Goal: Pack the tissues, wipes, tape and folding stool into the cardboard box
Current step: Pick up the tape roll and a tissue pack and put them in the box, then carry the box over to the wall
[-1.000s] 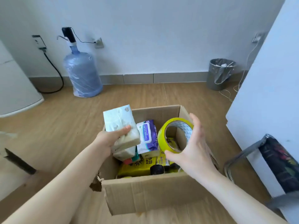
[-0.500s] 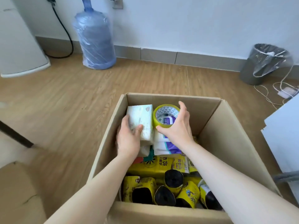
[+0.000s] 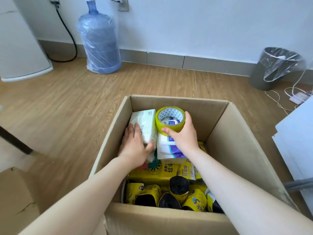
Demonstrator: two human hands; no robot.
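Note:
An open cardboard box stands on the wooden floor in front of me. Inside it, at the far left, my left hand grips a white tissue pack. My right hand holds a yellow tape roll on top of a white and purple wipes pack at the back of the box. Yellow packages and black bin-bag rolls fill the near part of the box. The folding stool is not clearly in view.
A wrapped blue water bottle stands by the far wall, with a white appliance to its left. A grey bin with a plastic liner and white cables sit at the right. White boards lean beside the box.
Both hands have gone down from above the box into it, carrying the tissue pack and tape roll to its far end. The view has tilted down over the box.

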